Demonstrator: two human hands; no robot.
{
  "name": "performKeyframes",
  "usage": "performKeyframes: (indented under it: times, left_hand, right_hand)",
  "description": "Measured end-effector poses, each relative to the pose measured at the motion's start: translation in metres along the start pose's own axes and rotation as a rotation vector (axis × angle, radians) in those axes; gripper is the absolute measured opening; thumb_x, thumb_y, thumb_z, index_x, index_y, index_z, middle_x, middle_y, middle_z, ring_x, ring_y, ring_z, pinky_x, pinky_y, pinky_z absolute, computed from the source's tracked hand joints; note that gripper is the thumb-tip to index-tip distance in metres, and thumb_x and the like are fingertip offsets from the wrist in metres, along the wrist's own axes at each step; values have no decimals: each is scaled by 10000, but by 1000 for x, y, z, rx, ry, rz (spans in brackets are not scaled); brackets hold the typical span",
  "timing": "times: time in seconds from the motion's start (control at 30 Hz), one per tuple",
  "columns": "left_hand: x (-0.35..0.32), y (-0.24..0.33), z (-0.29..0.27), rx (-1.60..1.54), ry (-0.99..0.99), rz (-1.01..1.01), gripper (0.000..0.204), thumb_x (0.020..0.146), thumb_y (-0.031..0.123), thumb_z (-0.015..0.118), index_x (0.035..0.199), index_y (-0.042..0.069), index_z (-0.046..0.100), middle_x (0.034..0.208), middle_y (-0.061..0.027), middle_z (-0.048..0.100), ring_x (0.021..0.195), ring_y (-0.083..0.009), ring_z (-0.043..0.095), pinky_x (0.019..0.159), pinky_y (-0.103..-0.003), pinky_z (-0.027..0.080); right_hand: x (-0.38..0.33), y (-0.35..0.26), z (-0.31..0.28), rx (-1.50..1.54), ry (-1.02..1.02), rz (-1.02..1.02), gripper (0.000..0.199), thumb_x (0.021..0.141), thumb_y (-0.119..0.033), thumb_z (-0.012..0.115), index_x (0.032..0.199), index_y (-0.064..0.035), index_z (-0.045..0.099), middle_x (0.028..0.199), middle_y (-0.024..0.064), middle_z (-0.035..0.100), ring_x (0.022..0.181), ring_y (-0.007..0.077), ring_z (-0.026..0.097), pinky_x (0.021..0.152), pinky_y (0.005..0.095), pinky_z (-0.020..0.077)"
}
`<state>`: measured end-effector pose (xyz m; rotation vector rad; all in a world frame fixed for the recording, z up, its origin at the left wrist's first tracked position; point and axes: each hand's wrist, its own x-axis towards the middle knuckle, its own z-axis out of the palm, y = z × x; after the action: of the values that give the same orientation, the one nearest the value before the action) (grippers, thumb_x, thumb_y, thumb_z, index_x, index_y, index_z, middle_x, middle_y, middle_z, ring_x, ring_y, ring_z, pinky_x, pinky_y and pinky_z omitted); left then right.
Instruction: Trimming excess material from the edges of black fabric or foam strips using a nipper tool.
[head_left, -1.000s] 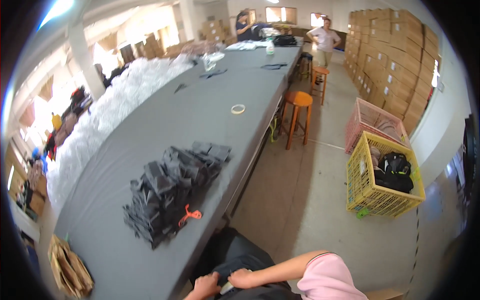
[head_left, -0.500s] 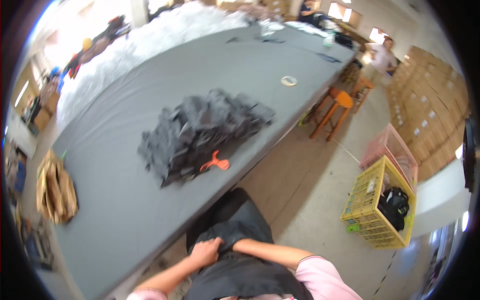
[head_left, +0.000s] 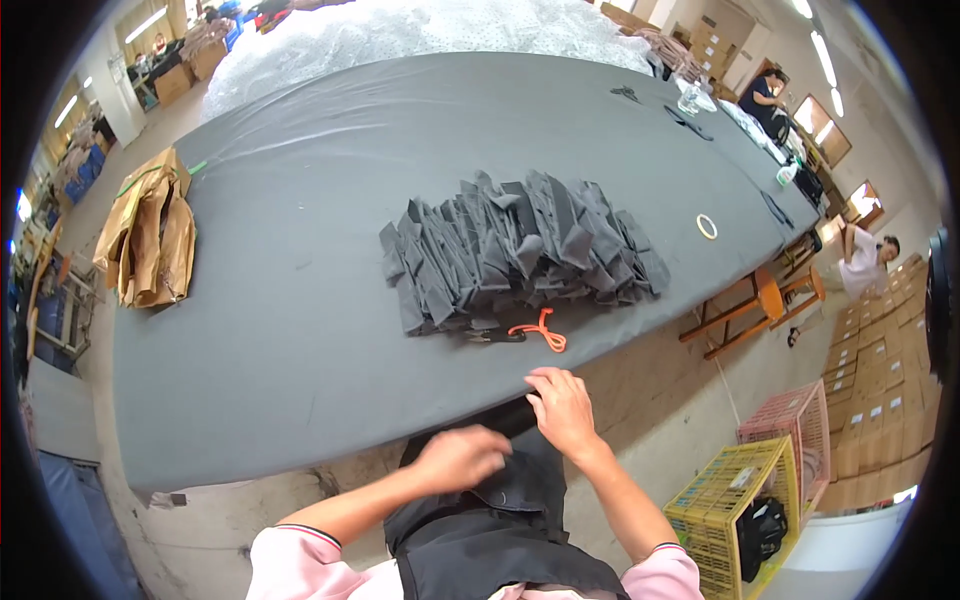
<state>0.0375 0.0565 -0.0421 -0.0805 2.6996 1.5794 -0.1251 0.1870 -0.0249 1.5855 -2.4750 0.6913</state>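
My left hand (head_left: 465, 460), smeared by motion, hovers over the black apron (head_left: 490, 550) at my lap; its finger state is unclear. My right hand (head_left: 562, 405) is raised by the near table edge with fingers loosely bent and apart, and nothing shows in it. Beyond it on the grey-covered table (head_left: 290, 370) lies a pair of scissors (head_left: 547, 332) with orange handles, its dark end against the cloth. A long heap of dark grey fabric pieces (head_left: 520, 240), standing folded side by side, rests just behind the scissors.
A brown paper bag (head_left: 150, 235) sits at the table's left end, a tape roll (head_left: 707, 227) at the right. Clear plastic wrap (head_left: 420, 40) lines the far side. Wooden stools (head_left: 765, 298), a yellow crate (head_left: 735, 500), stacked cartons (head_left: 875, 390) and a standing person (head_left: 868, 262) are to the right.
Both hands have come up off the apron at my lap and moved apart, the right one toward the table edge. My view has turned right-to-left, so the fabric heap appears further right.
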Motion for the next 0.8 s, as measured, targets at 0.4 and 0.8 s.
performKeyframes:
  times: [0.4,0.8]
  left_hand:
    - [153,-111,-141,-106,885,-595,970,693,583,675,1418,122,223,1464,-228,156,1358,-364,171,1068,-514,201]
    - [139,-96,-108,-928,1211,-361,699,877,305,606,1409,68,219,1379,-138,288,1202,-259,407,999,-358,349]
  right_hand:
    - [81,23,79,54,-139,34,218,705,-47,669,865,-61,522,888,84,536,869,274,519,757,387,392]
    - [60,60,62,134,-245,137,224,627,-78,720,823,-64,612,771,53,581,767,259,568,785,363,392]
